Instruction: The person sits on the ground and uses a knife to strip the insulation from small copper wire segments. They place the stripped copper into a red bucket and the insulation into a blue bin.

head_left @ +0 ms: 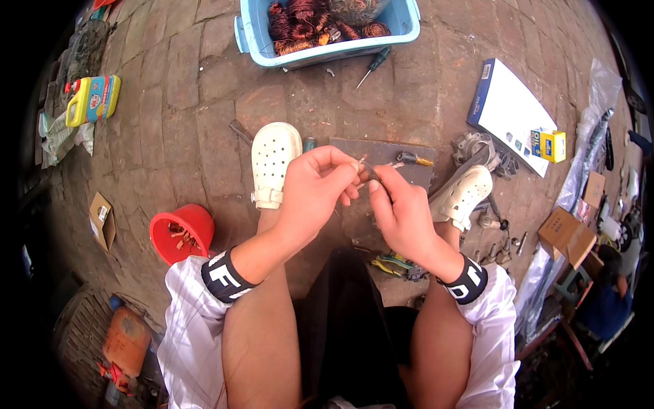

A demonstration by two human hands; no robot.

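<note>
— Presently noted: left hand point(315, 194) and right hand point(402, 211) raised together above the knees, fingertips meeting at picture centre. Between them a small piece of wire point(371, 170), thin and partly hidden by fingers.

— Grip on each side?

— Left hand pinched, thumb and forefinger closed on the near end of the piece of wire. Right hand likewise pinched on the other end, remaining fingers curled. Neither spread.

— Bearing and axis?

— From the left hand, piece of wire lying toward three o'clock; from the right hand, toward ten o'clock. Long axis running roughly ten to four, slightly tilted, exact length not readable. Both hands in contact, so neither judged nearer; left thumb covering slightly more of it.

— Surroundings?

— Underneath, dark metal plate point(381, 153) lying flat on the brick floor point(170, 123), between two white clogs point(272, 160). On the plate at one o'clock from the hands, small yellow-tipped tool point(415, 159). Green-handled pliers point(392, 262) at six o'clock, just beside the right wrist. Red bowl point(182, 233) with scraps at nine o'clock, well apart. Blue tub point(327, 31) of copper coils at twelve o'clock, screwdriver point(373, 67) just beside its rim. White box point(511, 112) and small yellow box point(549, 144) at two o'clock, well apart.

— Anything uncertain?

— Whether bare or insulated at the tip: cannot tell.
</note>
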